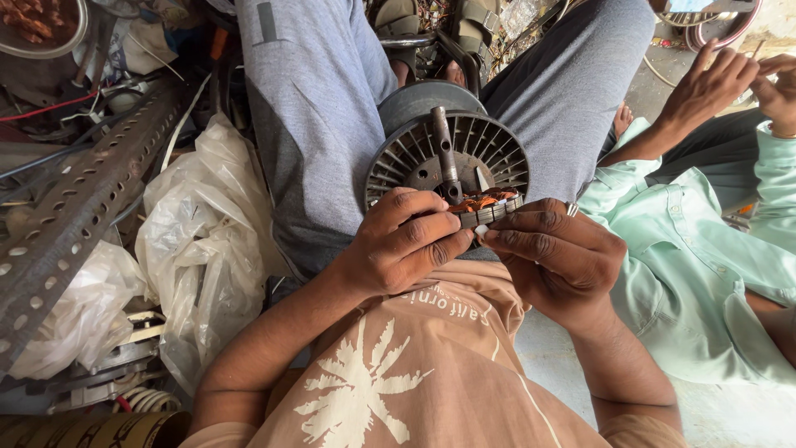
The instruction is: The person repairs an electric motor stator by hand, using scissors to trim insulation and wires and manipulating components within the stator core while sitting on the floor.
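motor: a round fan motor (448, 162) with a slotted metal ring, a steel shaft (444, 153) standing up from its middle and copper winding (481, 202) showing at the near rim — it rests on the person's lap, between the grey trouser legs (319, 124)
left hand: the left hand (398, 245) is closed on the near rim of the motor, fingers curled over the edge beside the winding
right hand: the right hand (555, 257) pinches the same rim from the other side, fingertips touching those of the left (what exactly sits between them I cannot tell)
handling: likely heavy and stiff — iron plates and copper; the ring's fins look firm but their edges may be sharp, and the thin winding wire is the fragile part
where to hold: the outer ring or the shaft seem the safest places; the copper is best left unsqueezed
left of the lap: crumpled clear plastic bags (199, 241) touch the left leg, with a perforated metal bar (75, 216) slanting beyond them, over loose wires and scrap
right of the lap: another person in a pale green shirt (688, 265) sits just beside, that person's hands (730, 83) busy well apart, near the top right corner
in the way: nothing lies over the motor; the bags and the neighbour crowd both sides of the lap
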